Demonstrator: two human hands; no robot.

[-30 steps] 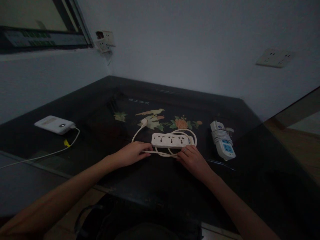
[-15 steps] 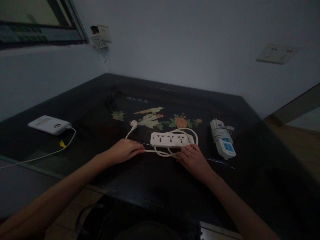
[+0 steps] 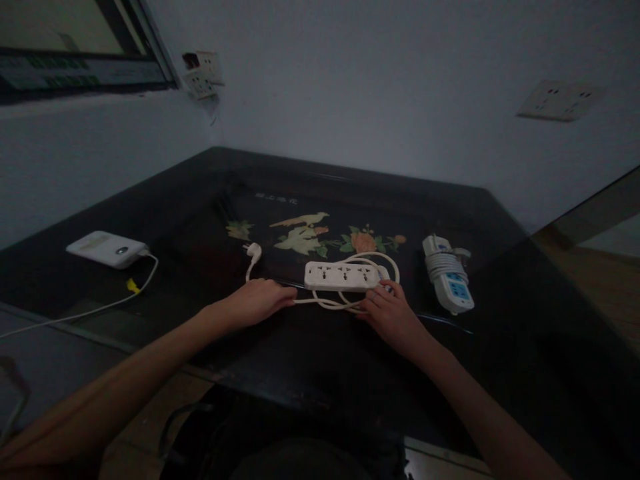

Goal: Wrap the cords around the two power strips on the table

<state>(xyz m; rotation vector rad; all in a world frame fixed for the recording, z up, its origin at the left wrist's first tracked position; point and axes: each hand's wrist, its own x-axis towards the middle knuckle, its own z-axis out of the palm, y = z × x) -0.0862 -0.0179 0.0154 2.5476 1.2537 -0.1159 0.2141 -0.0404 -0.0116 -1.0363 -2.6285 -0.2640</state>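
A white power strip [image 3: 341, 276] lies on the dark table, its cord [image 3: 327, 303] looped around and under it. My left hand [image 3: 260, 300] pinches the cord to the left of the strip. Beyond that hand, the cord's plug [image 3: 253, 253] rests on the table with its pins pointing left. My right hand [image 3: 387, 310] is closed at the strip's right end, fingers on the strip and on the cord loops beside it. The fingertips are partly hidden, but the thumb side meets the cord.
A second power strip [image 3: 450, 277], wrapped in its own cord, lies at the right. At the left is a white power bank [image 3: 106, 249] with a cable and a yellow tag [image 3: 133, 286]. Wall sockets [image 3: 557, 100] are above the dark table [image 3: 320, 363].
The plug has shifted left and turned, so its pins now show. My left hand keeps its pinch on the cord, and my right hand stays at the strip's end. The view has moved slightly.
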